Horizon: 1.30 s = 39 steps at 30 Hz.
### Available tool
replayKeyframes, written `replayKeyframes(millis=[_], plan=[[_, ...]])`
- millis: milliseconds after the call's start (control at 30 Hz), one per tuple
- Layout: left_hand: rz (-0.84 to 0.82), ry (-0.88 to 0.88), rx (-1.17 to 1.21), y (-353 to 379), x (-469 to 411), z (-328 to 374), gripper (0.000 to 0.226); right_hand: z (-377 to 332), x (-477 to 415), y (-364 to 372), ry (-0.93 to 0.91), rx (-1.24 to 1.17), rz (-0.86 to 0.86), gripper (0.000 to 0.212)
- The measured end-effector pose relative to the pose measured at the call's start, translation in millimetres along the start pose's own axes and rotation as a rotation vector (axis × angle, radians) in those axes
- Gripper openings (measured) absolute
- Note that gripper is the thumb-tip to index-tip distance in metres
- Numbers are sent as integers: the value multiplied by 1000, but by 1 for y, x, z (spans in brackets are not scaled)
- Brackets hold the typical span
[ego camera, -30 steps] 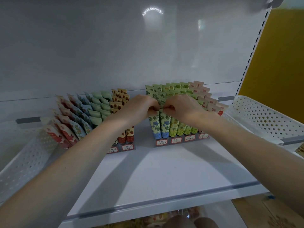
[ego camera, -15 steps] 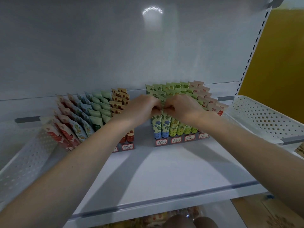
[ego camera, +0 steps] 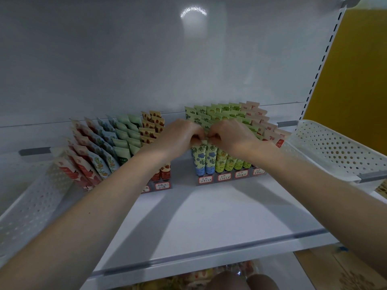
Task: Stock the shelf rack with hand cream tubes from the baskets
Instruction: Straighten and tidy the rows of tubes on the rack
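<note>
Left hand (ego camera: pixel 180 137) and right hand (ego camera: pixel 232 135) pinch the blue-flowered tubes (ego camera: pixel 206 159) by their tops as we seat them in the rack (ego camera: pixel 230 178); next, probably, release gently.

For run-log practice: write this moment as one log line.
left hand: pinches blue-flower tubes | right hand: same | site: right rack, front row

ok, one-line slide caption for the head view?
Left hand and right hand pinch the front blue-flowered tubes in the right rack.
</note>
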<state>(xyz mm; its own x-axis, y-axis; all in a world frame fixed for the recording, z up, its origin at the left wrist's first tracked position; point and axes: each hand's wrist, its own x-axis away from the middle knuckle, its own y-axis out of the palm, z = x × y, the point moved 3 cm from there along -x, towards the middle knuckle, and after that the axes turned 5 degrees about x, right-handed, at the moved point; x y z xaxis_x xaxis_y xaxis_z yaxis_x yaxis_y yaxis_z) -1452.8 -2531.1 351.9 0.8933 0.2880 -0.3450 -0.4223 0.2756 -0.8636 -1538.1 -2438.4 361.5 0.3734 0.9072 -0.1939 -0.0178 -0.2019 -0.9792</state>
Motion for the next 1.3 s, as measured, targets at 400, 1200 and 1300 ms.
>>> replayKeyframes(millis=[400, 1200, 1300], plan=[[16, 28, -38, -1, 4, -3, 17, 5, 3, -3, -19, -15, 19, 21], [22, -49, -111, -8, 10, -9, 17, 9, 4, -3, -10, -21, 34, 21], [24, -41, -116, -5, 7, -5, 19, 8, 4, -3, -10, -5, 35, 22]])
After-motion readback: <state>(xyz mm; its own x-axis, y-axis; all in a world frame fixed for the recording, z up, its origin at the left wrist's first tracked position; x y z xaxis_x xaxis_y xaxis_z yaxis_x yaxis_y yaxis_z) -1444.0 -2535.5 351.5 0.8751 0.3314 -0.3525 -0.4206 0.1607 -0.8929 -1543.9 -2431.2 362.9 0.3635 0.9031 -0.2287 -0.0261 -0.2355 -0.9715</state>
